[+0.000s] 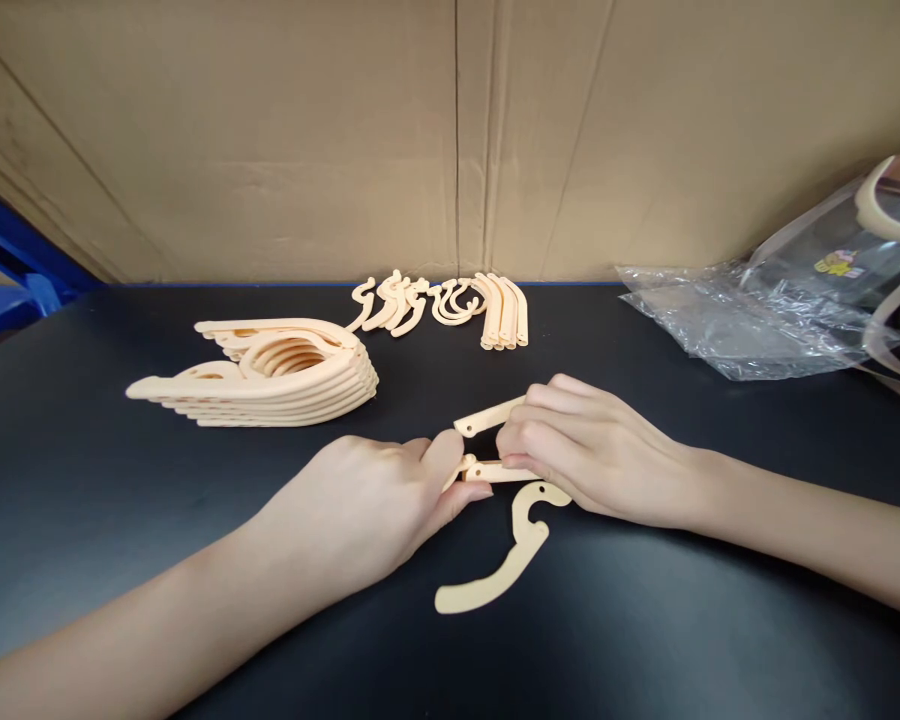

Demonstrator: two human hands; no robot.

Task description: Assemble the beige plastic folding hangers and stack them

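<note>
Left grip (379,505) pinches small cream piece (468,462), thumb lowermost; right grip (596,450), knuckles up, curled around bars (487,416).

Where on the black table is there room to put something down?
The black table has a bare patch in front of the right arm, right of the hook piece. A smaller one lies at the back between the curved strips and the clear plastic. It's crowded between the left hand and right hand and where the stack sits.
</note>
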